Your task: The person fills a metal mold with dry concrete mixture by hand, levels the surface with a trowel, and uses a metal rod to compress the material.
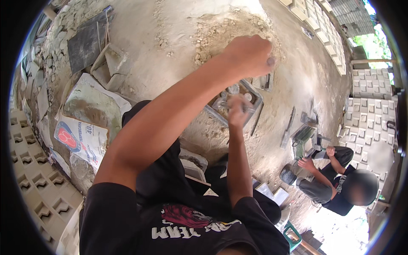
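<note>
My left hand [250,53] is a closed fist, reaching across beyond a square frame. A small dark round end shows at the fist's lower right edge, but what it belongs to is hidden. Nearer to me, my right hand [238,111] is curled above the square grey frame [217,116], which looks like a mould with raised round shapes inside. Motion smears its fingers, and a greyish thing by them is too blurred to name. A dark thin bar [256,120] lies along the frame's right side, and a small metal-edged block [266,81] sits beyond its far corner.
Crumbled pale rubble [208,40] covers the ground beyond the frame. At left lie a printed white sack [83,140] and a dark board [87,44]. Patterned pale blocks [42,182] are stacked lower left, others [367,114] at right. Another person [327,182] sits right, hands at a similar frame [304,138].
</note>
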Available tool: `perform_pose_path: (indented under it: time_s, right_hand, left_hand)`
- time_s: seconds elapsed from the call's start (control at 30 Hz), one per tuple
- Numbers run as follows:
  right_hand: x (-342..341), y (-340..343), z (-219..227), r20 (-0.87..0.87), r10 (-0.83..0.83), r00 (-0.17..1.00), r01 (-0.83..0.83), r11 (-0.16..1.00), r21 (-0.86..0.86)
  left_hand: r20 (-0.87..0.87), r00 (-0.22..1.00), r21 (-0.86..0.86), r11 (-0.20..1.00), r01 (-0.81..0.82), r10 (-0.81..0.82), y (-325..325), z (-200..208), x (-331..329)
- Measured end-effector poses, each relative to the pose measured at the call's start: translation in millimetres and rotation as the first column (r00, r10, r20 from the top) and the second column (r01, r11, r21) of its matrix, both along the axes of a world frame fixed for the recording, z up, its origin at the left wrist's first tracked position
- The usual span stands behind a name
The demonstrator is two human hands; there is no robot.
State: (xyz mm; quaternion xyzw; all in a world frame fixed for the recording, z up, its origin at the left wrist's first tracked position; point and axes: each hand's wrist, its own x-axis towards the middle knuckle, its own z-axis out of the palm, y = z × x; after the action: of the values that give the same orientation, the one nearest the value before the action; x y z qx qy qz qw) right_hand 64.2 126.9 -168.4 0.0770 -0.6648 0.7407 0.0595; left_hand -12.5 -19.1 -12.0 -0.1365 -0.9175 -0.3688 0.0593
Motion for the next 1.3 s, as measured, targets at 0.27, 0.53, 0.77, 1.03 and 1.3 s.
perform_pose_path:
  time_s: [0.27, 0.53, 0.77, 1.03, 1.3]
  right_hand:
    - [7.5, 8.8, -9.3, 0.033, -0.036, 0.999, 0.036, 0.999, -0.001]
    - [1.4, -3.4, -16.2, 0.037, -0.125, 0.991, 0.123, 0.991, 0.060]
    - [4.7, -1.4, -0.3, 0.057, -0.051, 0.997, 0.050, 0.999, 0.007]
    - [-0.4, -10.7, -4.1, 0.072, -0.122, 0.990, 0.129, 0.985, -0.114]
    - [-7.0, -18.2, -30.0, -0.111, -0.086, 0.990, 0.070, 0.988, -0.139]
  left_hand:
    - [-0.046, 0.997, -0.011, 0.998, 0.054, -0.054, 16.7, 2.9, 5.7]
    - [0.021, 0.997, -0.002, 0.997, 0.079, -0.079, 13.2, 9.4, 9.9]
    - [-0.021, 0.999, 0.010, 0.999, 0.046, -0.046, 7.1, 3.7, 9.2]
    - [-0.079, 0.996, 0.003, 0.999, 0.032, -0.031, 4.4, 0.6, 7.1]
    - [0.013, 0.998, 0.030, 0.998, 0.057, -0.058, 5.0, 3.2, 3.3]
